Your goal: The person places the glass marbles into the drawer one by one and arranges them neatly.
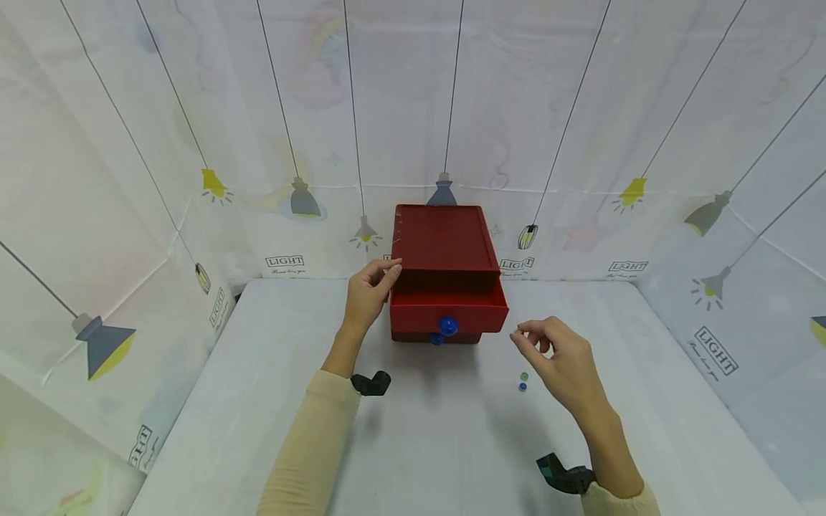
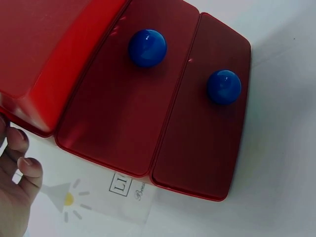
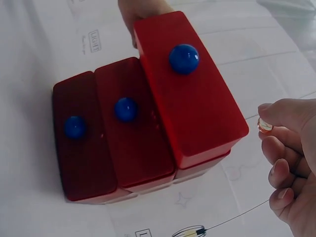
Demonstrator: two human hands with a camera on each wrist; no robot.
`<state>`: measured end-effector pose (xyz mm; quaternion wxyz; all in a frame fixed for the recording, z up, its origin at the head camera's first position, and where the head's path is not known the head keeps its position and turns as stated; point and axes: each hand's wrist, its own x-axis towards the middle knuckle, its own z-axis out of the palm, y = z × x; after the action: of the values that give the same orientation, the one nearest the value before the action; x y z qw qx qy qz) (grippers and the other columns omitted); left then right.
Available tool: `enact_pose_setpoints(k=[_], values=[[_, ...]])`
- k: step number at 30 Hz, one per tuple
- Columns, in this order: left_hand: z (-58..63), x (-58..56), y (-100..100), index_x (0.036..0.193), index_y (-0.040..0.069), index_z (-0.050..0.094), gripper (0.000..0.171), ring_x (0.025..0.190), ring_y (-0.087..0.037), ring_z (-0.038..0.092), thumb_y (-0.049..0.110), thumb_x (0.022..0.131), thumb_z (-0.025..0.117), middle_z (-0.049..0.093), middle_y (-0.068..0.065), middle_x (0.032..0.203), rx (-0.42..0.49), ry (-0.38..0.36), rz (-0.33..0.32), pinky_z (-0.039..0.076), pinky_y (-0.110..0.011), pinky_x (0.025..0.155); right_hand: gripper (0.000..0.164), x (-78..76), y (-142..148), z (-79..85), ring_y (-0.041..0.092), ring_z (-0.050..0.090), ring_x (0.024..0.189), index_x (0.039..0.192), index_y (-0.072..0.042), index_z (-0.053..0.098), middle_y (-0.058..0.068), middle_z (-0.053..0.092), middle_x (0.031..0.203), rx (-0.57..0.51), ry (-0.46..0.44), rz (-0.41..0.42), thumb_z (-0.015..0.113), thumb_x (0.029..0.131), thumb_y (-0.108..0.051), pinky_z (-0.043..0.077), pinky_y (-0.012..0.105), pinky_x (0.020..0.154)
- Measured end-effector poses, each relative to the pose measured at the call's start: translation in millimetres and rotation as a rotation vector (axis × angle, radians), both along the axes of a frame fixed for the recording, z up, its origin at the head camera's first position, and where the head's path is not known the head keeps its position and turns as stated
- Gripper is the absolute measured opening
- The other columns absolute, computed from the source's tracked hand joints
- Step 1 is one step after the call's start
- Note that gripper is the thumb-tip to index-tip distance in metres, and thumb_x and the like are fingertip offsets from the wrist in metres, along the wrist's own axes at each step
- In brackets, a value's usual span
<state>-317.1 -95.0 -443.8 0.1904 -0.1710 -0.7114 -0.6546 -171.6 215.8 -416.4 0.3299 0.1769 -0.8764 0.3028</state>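
A red box with three drawers (image 1: pixel 445 240) stands at the back of the table. Its top drawer (image 1: pixel 419 319) is pulled out, and round blue knobs (image 2: pixel 147 48) mark the fronts. My left hand (image 1: pixel 369 290) rests with its fingertips at the left side of the box, by the top drawer; the left wrist view catches only part of it. Right of the drawer, my right hand (image 1: pixel 560 358) pinches a small glassy marble (image 3: pixel 265 125) with orange-red in it between thumb and forefinger. Below this hand, a green marble (image 1: pixel 524 376) and a blue marble (image 1: pixel 523 387) lie on the table.
The white-covered table (image 1: pixel 439 444) meets a pale curtain (image 1: pixel 413 107) printed with lamps behind the box, and more of it hangs at both sides. Dark wrist mounts (image 1: pixel 565 476) sit on both forearms.
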Motion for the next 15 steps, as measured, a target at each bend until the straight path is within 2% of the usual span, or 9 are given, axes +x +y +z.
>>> enact_pose_setpoints(k=[8, 15], values=[[-1.4, -3.3, 0, 0.117, 0.010, 0.074, 0.025, 0.054, -0.009, 0.046, 0.023, 0.097, 0.068, 0.055, 0.005, 0.065, -0.015, -0.020, -0.008, 0.040, -0.022, 0.047, 0.018, -15.0, -9, 14.1, 0.010, 0.047, 0.074, 0.101, -0.009, 0.074, -0.003, 0.058, 0.077, -0.016, 0.015, 0.021, 0.080, 0.084, -0.008, 0.034, 0.010, 0.058], [24.4, 20.5, 1, 0.117, 0.001, 0.072, 0.023, 0.053, -0.008, 0.046, 0.013, 0.097, 0.066, 0.054, 0.004, 0.064, -0.023, -0.018, -0.018, 0.041, -0.022, 0.048, 0.018, -29.6, -15, 22.8, 0.009, 0.048, 0.075, 0.104, -0.009, 0.073, -0.001, 0.058, 0.079, -0.024, -0.004, 0.040, 0.079, 0.086, -0.012, 0.037, 0.011, 0.059]])
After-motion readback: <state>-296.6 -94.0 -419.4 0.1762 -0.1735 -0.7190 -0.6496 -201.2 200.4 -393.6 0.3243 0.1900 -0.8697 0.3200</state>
